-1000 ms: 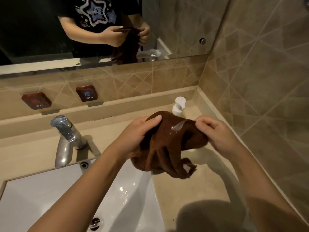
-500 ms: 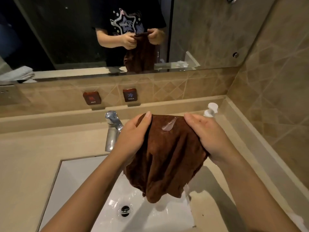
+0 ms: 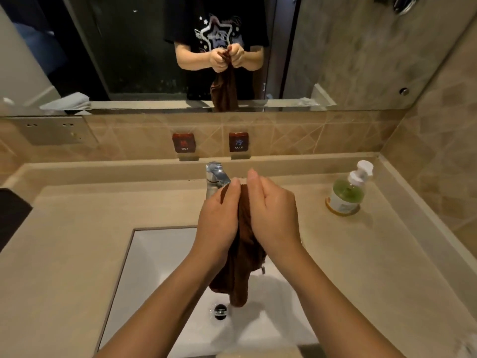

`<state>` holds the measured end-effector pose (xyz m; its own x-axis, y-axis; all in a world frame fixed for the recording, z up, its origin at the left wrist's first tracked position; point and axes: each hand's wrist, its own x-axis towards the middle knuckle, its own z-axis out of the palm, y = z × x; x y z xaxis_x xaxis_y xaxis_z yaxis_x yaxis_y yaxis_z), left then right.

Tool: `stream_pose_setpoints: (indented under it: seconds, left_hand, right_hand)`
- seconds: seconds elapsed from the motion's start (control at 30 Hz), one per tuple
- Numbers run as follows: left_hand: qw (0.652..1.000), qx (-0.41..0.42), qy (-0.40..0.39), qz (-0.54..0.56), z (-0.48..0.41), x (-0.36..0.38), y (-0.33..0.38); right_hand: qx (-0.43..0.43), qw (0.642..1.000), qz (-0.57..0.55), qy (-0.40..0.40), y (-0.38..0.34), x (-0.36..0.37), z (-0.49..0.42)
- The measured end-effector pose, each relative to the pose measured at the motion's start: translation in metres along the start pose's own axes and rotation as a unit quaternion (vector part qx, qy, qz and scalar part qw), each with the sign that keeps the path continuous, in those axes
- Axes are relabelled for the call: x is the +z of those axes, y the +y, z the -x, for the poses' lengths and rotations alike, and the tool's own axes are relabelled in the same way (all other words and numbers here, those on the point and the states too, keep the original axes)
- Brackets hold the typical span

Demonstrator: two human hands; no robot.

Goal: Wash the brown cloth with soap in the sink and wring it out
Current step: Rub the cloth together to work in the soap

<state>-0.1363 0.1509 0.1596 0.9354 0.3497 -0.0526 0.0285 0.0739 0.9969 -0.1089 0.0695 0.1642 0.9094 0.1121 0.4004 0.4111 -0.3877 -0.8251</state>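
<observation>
Two-handed: grips the brown cloth point(image 3: 242, 270) with left hand point(image 3: 219, 220) and right hand point(image 3: 273, 215), bunched narrow, tail dangling over the sink point(image 3: 154, 267).

"HOT" in small pale letters at the foot of the left plaque point(image 3: 183, 142), a dark red square on the tiled wall point(image 3: 309, 135) behind the tap point(image 3: 215, 174); above the word, a red character too dim to read. "COLD" likewise on the right plaque point(image 3: 239, 142) just beside it, under a blue character. On the soap bottle point(image 3: 344, 196) at the counter point(image 3: 103, 208), a pale label with print too small to read. In the mirror point(image 3: 129, 60), a star design on the shirt point(image 3: 219, 24), no legible words.
</observation>
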Motion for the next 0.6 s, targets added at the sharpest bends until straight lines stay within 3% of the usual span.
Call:
stream_pose_setpoints:
  seconds: [0.1,0.23,0.37,0.53,0.6]
  left_hand:
    - [0.999,-0.034,0.011,0.027,0.000,-0.011,0.004]
    - [0.995,-0.068,-0.022,0.068,0.009,-0.016,0.003]
    - [0.988,-0.097,0.005,0.124,0.007,-0.029,0.004]
    - [0.989,-0.092,-0.014,0.114,0.016,-0.027,-0.001]
    - [0.992,-0.082,0.004,0.099,0.013,-0.031,0.003]
  right_hand:
    - [-0.039,0.998,0.037,-0.034,-0.005,0.011,0.011]
    - [0.021,0.999,0.025,0.008,-0.006,0.012,-0.004]
    - [-0.075,0.995,0.062,-0.029,-0.016,0.025,0.027]
    - [-0.025,0.995,0.097,-0.013,-0.012,0.019,0.008]
    - [-0.055,0.993,0.101,-0.013,-0.014,0.019,0.018]
